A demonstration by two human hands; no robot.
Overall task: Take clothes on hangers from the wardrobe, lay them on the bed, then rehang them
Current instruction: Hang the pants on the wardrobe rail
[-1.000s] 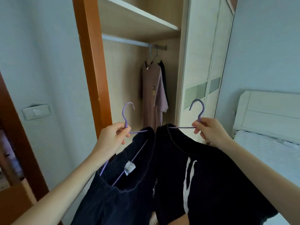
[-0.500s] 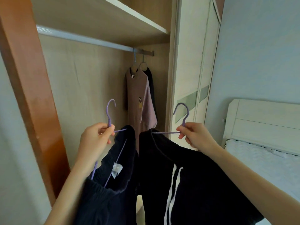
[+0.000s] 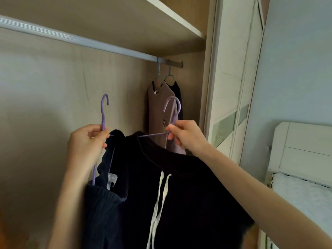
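Purple hangers point(image 3: 102, 115), each loaded with dark clothes point(image 3: 188, 203), are pinched at the neck by our left hand point(image 3: 86, 142) and right hand point(image 3: 186, 135) below the wardrobe rail point(image 3: 80, 39), where, we judge, a tilted lift could miss the rail and shed cloth.

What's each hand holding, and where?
Left hand grips the left hanger at its neck, below the hook; right hand pinches the right hanger at the same spot.

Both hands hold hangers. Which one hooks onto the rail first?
Probably right. The right hand holds its hanger nearer the rail, beside the hung mauve shirt; the left hand then has bare rail.
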